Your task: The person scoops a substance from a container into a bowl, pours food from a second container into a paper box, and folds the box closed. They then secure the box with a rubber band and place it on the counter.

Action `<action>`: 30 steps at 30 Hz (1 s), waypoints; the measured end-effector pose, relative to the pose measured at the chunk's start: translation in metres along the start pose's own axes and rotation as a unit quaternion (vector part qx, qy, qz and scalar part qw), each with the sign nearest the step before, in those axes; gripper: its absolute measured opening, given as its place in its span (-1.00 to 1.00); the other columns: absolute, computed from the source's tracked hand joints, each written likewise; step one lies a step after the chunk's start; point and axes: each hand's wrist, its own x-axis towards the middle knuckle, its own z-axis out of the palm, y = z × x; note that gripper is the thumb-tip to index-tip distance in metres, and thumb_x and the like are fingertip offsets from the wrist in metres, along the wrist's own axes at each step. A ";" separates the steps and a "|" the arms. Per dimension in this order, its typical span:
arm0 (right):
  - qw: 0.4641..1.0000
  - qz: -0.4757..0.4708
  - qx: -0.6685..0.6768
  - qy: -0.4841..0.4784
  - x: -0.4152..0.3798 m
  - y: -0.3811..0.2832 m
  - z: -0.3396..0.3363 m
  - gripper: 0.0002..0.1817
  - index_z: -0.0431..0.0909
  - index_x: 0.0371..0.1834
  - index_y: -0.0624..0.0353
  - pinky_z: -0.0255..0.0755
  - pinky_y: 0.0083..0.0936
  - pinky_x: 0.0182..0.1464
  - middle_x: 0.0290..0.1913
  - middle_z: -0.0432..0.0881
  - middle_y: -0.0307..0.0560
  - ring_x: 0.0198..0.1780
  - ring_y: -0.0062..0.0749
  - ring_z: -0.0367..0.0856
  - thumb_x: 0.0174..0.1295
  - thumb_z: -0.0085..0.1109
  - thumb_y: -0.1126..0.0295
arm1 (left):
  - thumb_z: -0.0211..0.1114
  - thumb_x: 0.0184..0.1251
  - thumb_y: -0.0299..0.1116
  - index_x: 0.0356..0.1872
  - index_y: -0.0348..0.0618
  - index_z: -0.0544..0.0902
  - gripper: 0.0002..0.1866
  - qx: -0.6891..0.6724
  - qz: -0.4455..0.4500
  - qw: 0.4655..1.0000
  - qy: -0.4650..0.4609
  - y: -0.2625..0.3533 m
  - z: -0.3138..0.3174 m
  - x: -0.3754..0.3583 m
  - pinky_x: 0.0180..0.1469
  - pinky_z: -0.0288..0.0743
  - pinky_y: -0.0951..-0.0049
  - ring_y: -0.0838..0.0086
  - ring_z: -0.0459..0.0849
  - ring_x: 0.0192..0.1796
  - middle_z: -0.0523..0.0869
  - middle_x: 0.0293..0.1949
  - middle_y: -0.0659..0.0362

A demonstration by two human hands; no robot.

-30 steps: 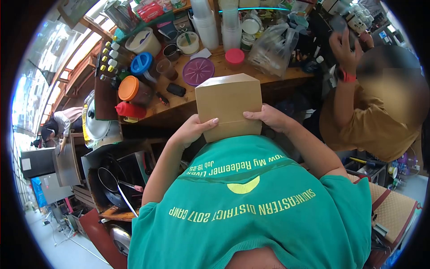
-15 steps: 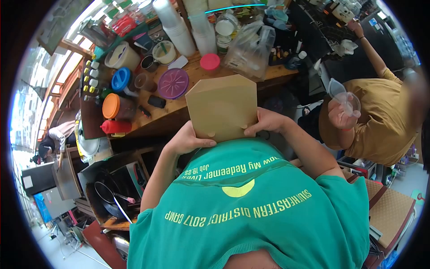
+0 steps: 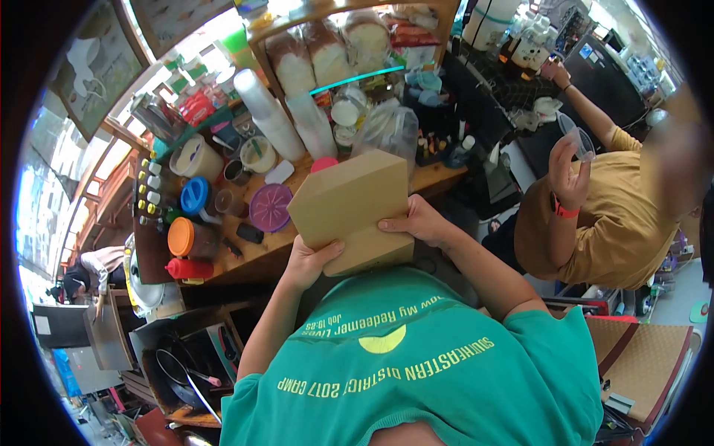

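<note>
In front of my green shirt (image 3: pixel 387 334), a brown cardboard sheet (image 3: pixel 353 197) with cut corners is held up, tilted and bent along a crease, with a lower panel towards me. My left hand (image 3: pixel 311 264) grips its lower left edge, thumb on the near face and fingers behind. On the right side, my right hand (image 3: pixel 418 223) pinches the sheet near the crease with its thumb across the front. The fingers behind the cardboard are mostly hidden.
A wooden counter (image 3: pixel 286 236) ahead carries a purple lid (image 3: pixel 271 207), an orange-lidded jar (image 3: pixel 183 237), a red bottle (image 3: pixel 187 269) and stacked plastic cups (image 3: pixel 268 115). At right, a co-worker in a brown shirt (image 3: pixel 602 215) holds a clear plastic cup (image 3: pixel 579 141). Pans (image 3: pixel 182 364) lie at lower left.
The cardboard has tilted and bent at a crease, and my thumbs have moved up its face. My view has shifted, showing more shelf. The co-worker's hand with the cup has turned.
</note>
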 end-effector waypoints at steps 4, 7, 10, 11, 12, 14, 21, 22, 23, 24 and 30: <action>0.996 -0.021 0.077 -0.035 0.005 -0.037 -0.016 -0.70 0.73 0.07 0.31 0.60 -0.52 0.10 -0.03 0.81 -0.12 -0.02 -0.52 0.75 0.27 0.40 0.54 | 0.44 0.28 -0.58 -0.18 -0.27 0.80 -0.88 -0.128 -0.051 0.990 -0.019 0.024 -0.007 0.023 -0.08 0.63 0.48 0.54 0.75 -0.21 0.82 -0.20 0.17; 0.980 -0.004 0.112 -0.165 0.013 -0.025 -0.058 -0.65 0.71 0.07 0.39 0.54 -0.41 0.26 -0.03 0.80 0.00 0.09 -0.37 0.76 0.30 0.34 0.37 | 0.44 0.22 -0.60 -0.26 -0.28 0.80 -0.91 -0.113 -0.035 0.987 -0.105 0.024 -0.015 0.038 -0.13 0.63 0.48 0.51 0.77 -0.26 0.83 -0.25 0.14; 0.937 -0.042 0.230 -0.259 0.013 -0.027 -0.064 -0.54 0.71 0.08 0.40 0.53 -0.37 0.27 -0.04 0.80 0.04 0.08 -0.35 0.76 0.28 0.32 0.20 | 0.42 0.17 -0.62 -0.39 -0.29 0.78 -0.97 -0.005 0.026 0.990 -0.139 0.035 -0.005 0.052 -0.19 0.61 0.51 0.50 0.76 -0.31 0.82 -0.39 0.14; 0.947 -0.033 0.227 -0.225 0.010 -0.030 -0.061 -0.45 0.71 0.10 0.35 0.55 -0.36 0.20 -0.05 0.79 0.02 0.02 -0.35 0.76 0.26 0.27 0.07 | 0.43 0.15 -0.62 -0.41 -0.28 0.77 -0.97 0.044 0.066 0.984 -0.161 0.037 -0.005 0.056 -0.21 0.59 0.51 0.50 0.75 -0.33 0.81 -0.42 0.14; 0.948 -0.036 0.223 -0.224 0.009 -0.038 -0.057 -0.45 0.71 0.10 0.35 0.55 -0.36 0.20 -0.05 0.79 0.02 0.02 -0.35 0.76 0.26 0.27 0.07 | 0.43 0.13 -0.63 -0.43 -0.28 0.75 -0.96 0.092 0.107 0.973 -0.182 0.040 -0.004 0.059 -0.23 0.58 0.51 0.51 0.73 -0.36 0.80 -0.44 0.14; 0.998 0.054 0.022 -0.007 0.010 -0.048 -0.052 -0.54 0.76 0.02 0.31 0.54 -0.52 0.07 -0.15 0.80 -0.09 -0.11 -0.48 0.73 0.25 0.37 0.13 | 0.45 0.06 -0.63 -0.47 -0.25 0.73 -0.93 0.130 0.102 0.969 -0.184 0.048 0.000 0.063 -0.21 0.56 0.48 0.45 0.71 -0.38 0.77 -0.49 0.14; 0.975 -0.050 -0.213 0.042 -0.006 -0.052 -0.051 -0.81 0.82 -0.30 0.28 0.46 -0.66 -0.21 -0.42 0.76 -0.32 -0.32 -0.80 0.55 0.21 0.50 0.34 | 0.34 0.15 -0.62 -0.12 -0.22 0.77 -0.74 0.353 0.253 0.887 -0.157 0.062 0.007 0.066 0.00 0.59 0.34 0.27 0.77 -0.15 0.82 -0.23 0.04; 0.959 -0.054 -0.262 0.091 -0.011 -0.055 -0.049 -0.81 0.82 -0.33 0.27 0.47 -0.62 -0.24 -0.44 0.76 -0.28 -0.36 -0.74 0.58 0.20 0.49 0.34 | 0.33 0.16 -0.63 0.03 -0.18 0.76 -0.63 0.386 0.258 0.881 -0.096 0.071 0.009 0.065 -0.01 0.59 0.33 0.23 0.75 -0.12 0.82 -0.13 0.00; 0.936 -0.059 -0.312 0.149 -0.021 -0.059 -0.051 -0.82 0.82 -0.36 0.26 0.48 -0.59 -0.27 -0.46 0.77 -0.23 -0.39 -0.67 0.61 0.20 0.49 0.34 | 0.32 0.24 -0.59 0.22 -0.16 0.67 -0.52 0.351 0.136 0.924 -0.065 0.077 -0.001 0.060 0.19 0.56 0.22 0.08 0.73 0.06 0.80 0.01 -0.01; 0.930 -0.061 -0.319 0.173 -0.026 -0.062 -0.048 -0.82 0.82 -0.36 0.26 0.48 -0.59 -0.27 -0.46 0.77 -0.23 -0.39 -0.67 0.61 0.20 0.49 0.34 | 0.32 0.24 -0.59 0.22 -0.16 0.67 -0.52 0.341 0.149 0.924 -0.085 0.071 0.000 0.064 0.19 0.56 0.22 0.08 0.73 0.06 0.80 0.01 -0.01; 0.873 -0.180 -0.434 0.128 -0.026 -0.052 -0.004 -0.89 0.82 -0.39 0.13 0.55 -0.44 -0.18 -0.45 0.77 -0.08 -0.39 -0.30 0.72 0.15 0.47 0.34 | 0.40 0.27 -0.40 -0.09 -0.23 0.74 -0.77 0.505 0.247 0.808 -0.177 0.049 0.040 0.065 0.38 0.41 0.07 0.02 0.70 0.08 0.79 -0.17 -0.04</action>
